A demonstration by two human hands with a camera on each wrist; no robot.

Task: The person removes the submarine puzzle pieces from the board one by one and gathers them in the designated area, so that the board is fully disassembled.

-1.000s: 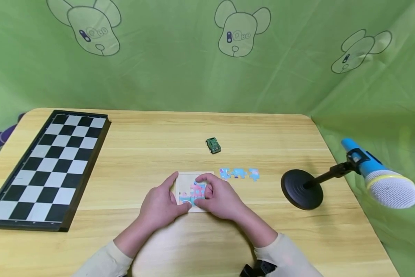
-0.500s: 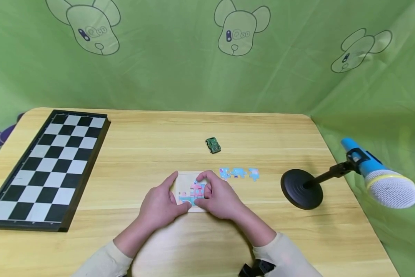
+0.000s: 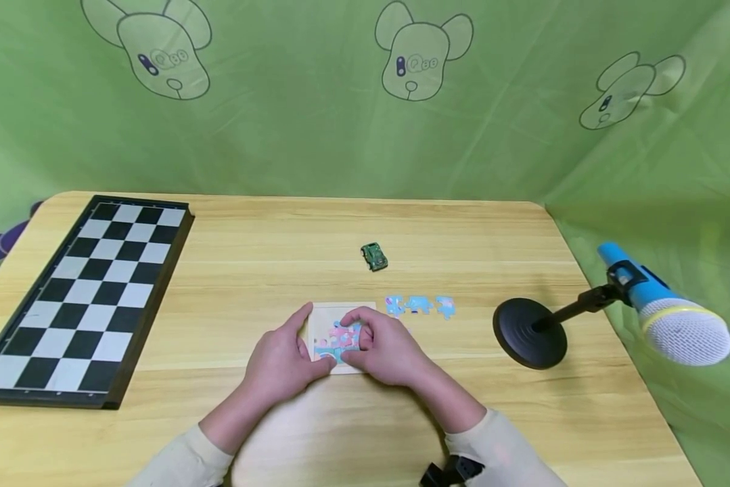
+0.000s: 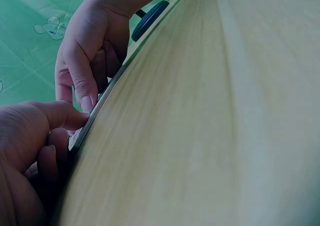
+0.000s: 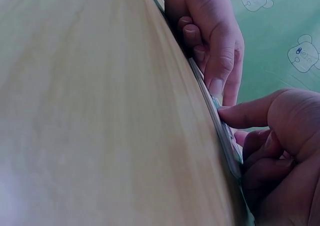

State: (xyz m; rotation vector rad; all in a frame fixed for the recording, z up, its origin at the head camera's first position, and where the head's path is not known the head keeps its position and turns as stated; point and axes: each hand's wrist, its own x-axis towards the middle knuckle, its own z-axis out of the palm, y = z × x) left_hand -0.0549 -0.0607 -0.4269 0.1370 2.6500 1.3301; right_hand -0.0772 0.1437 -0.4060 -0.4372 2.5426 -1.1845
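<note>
A small pale wooden puzzle tray lies on the table, with several joined pink and blue jigsaw pieces in its lower part. My left hand holds the tray, index finger along its left edge and thumb on the near edge. From the right, my right hand reaches over the tray, its curled index finger and its thumb around a pink jigsaw piece at the group's right side. That hand hides the tray's right part. In the right wrist view, the right thumb lies right beside the left thumb at the tray's edge.
Three loose blue jigsaw pieces lie right of the tray. Behind them sits a green toy car. A black-and-white chessboard takes up the left side, and a blue microphone on a round black stand is at the right.
The pink piece under the right index finger has shifted slightly left and toward the near edge, with that fingertip following. The left hand stays in place on the tray.
</note>
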